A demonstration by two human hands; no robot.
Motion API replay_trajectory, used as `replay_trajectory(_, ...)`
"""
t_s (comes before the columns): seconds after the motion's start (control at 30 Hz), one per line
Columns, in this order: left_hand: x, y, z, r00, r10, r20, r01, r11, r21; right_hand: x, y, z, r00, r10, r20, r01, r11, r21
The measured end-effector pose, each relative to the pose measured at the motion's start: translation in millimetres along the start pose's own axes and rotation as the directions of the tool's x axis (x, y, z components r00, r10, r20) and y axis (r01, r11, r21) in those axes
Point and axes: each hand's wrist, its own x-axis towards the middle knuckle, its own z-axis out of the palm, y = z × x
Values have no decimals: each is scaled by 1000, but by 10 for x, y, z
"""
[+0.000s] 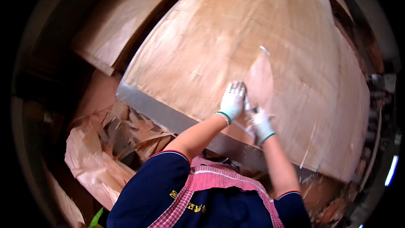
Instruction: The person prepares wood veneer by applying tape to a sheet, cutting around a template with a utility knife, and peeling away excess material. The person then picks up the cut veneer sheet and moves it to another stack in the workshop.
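A large sheet of pale brown wood veneer (219, 38) lies on a table with a grey metal front edge (168, 116). A smaller, darker veneer patch (260, 78) lies on the sheet, with a white bit at its top corner. My left hand (233, 100), in a white glove, rests flat on the sheet at the patch's lower left. My right hand (261, 124), also gloved, is closed just below the patch, pinching a thin pale strip (242, 126) that runs between the two hands. What the strip is made of is unclear.
A second stack of veneer sheets (122, 21) stands behind at the upper left. Torn veneer scraps (109, 139) are heaped below the table's left front. More scraps and dark clutter (371, 101) line the right side. I wear a dark shirt and checked apron.
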Motion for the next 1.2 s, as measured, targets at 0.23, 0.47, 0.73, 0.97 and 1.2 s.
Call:
replay_trajectory(0.23, -61, -841, -422, 964, -108, -243, -55, 812, -581, -1289, 163, -627, 889, -148, -434, 275, 929, 248)
replay_trajectory(0.47, -1944, -2767, -1215, 763, -620, -184, 455, 716, -529, -3319, 1058, -1972, 543, -231, -808, 381, 925, -9)
replay_trajectory(0.73, -1973, -3529, -1576, 618, -772, -145, 675, 617, -404, -4019, 636, -400, 983, -21, 182, 68, 964, -258)
replay_trajectory(0.97, -1593, -3682, -1644, 524, -852, -10, 834, 515, -199, -3569, 1003, 1450, 838, 481, 257, -541, 670, 508)
replay_trajectory(1.2, -1570, -3911, -1746, 790, -590, -170, 555, 804, -212, -3077, 47, 2417, 855, 479, 197, -514, 737, 439)
